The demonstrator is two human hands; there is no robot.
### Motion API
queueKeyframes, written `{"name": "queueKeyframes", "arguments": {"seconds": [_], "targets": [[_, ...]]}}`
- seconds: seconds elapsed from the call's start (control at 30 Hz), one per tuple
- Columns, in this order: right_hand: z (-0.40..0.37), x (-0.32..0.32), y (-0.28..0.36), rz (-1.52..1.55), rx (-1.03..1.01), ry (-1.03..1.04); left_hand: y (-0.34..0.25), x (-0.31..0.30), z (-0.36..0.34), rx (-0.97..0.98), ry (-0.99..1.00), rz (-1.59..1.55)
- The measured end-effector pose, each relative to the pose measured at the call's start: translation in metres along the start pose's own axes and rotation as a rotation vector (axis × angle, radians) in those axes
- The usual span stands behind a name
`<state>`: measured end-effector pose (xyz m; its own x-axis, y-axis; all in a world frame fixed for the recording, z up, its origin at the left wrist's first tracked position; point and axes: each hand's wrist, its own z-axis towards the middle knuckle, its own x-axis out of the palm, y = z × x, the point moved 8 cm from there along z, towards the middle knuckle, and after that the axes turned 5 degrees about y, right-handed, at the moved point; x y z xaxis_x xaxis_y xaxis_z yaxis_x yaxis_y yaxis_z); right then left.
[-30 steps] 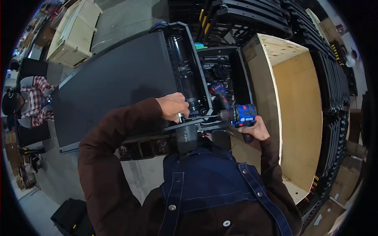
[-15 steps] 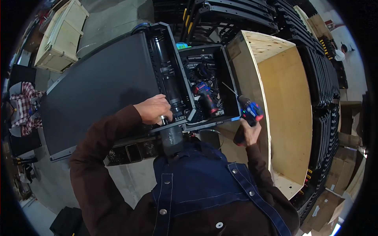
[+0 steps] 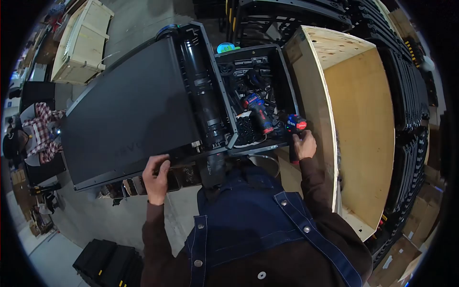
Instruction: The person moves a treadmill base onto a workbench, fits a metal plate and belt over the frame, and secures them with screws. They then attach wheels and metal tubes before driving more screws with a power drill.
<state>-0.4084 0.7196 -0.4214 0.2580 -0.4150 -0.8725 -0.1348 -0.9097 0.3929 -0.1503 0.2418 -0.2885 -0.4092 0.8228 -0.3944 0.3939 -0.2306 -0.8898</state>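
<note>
From my remote view through the head camera, the right hand (image 3: 305, 145) is wrapped around the power drill (image 3: 294, 123), which sits at the near right corner of the black bin (image 3: 284, 79), its nose toward the tools inside. The left hand (image 3: 157, 178) holds nothing; its fingers curl loosely beside the near edge of the dark belt (image 3: 126, 105). My main worry is the drill: should that grip loosen, it could tip over the bin wall and drop beside the plywood crate (image 3: 361, 110). Swung inward carelessly, it might strike the second drill (image 3: 258, 112) or snag the bag of dark small parts (image 3: 246, 130). A sweep of the left hand could also knock the small metal fitting (image 3: 196, 145) near the roller (image 3: 203, 103), if that piece is loose, which I can't judge. I can't make out the drill's bit, nor whether a finger presses the trigger; whether its body touches the bin rim is equally unclear. The left palm is hidden, as is any contact with the belt's edge. At far left, a co-worker in a plaid shirt (image 3: 43, 115) is too small to read.
</note>
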Motion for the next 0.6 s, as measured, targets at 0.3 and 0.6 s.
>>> {"name": "queueKeyframes", "arguments": {"seconds": [0.3, 0.6], "targets": [[0.061, 0.144, 0.105, -0.287, -0.350, 0.245, 0.163, 0.060, -0.163, -0.490, -0.095, -0.131], [0.094, 0.146, 0.097, -0.186, -0.329, 0.443, 0.288, 0.010, -0.128, -0.527, -0.301, 0.444]]}}
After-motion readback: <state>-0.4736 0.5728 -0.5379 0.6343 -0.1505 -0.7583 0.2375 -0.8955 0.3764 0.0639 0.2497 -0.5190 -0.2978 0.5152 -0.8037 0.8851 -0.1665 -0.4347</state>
